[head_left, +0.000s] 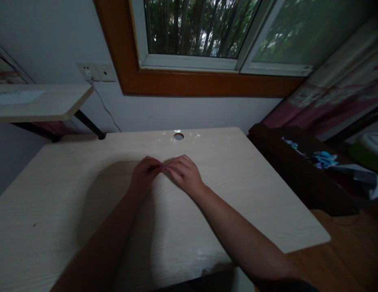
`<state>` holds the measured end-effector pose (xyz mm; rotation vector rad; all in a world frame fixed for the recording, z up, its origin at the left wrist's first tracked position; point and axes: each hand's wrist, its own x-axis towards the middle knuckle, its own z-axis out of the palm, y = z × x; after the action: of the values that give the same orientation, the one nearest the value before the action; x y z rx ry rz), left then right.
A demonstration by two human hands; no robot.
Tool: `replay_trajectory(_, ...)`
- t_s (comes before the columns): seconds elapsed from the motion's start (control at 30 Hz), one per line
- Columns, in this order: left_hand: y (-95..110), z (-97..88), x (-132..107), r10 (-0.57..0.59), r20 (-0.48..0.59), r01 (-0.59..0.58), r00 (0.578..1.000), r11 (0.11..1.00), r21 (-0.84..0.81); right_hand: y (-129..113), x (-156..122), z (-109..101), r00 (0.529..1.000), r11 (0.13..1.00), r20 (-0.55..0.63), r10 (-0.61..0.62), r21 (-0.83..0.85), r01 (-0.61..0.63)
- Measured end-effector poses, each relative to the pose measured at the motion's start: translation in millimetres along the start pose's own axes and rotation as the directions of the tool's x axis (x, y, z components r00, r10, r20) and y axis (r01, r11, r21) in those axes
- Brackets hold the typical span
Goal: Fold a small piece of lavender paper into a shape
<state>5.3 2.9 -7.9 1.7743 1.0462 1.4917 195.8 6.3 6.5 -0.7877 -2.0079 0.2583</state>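
My left hand (143,173) and my right hand (185,173) meet fingertip to fingertip over the middle of a pale wooden desk (70,202). Both hands are closed in a pinch. Between the fingertips shows a tiny pinkish-purple thing (163,166), too small to name. Both forearms reach in from the bottom edge of the view.
A round cable hole (178,136) sits near the desk's far edge. A raised shelf (39,101) stands at the left, with a wall socket (96,72) and a cable above it. A dark cabinet (298,170) stands to the right, under a window (207,32).
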Motion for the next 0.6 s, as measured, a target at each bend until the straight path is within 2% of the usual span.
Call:
replay_trajectory(0.13,-0.4,0.7,-1.1,-0.032,-0.010,0.031,0.999,0.998,-0.048,-1.0,0.5,-1.7,1.000,1.000,0.016,-0.021,-0.023,0.021)
replay_trajectory(0.37,1.5,-0.2,1.0,0.030,-0.036,-0.031,0.999,0.999,-0.031,0.8,-0.5,-0.7,0.999,0.998,0.002,-0.035,-0.053,0.035)
replay_trajectory(0.6,-1.7,-1.9,1.6,-0.039,-0.059,0.034,0.997,0.995,-0.092,1.9,-0.6,-0.5,1.000,0.996,-0.011,-0.021,-0.083,0.020)
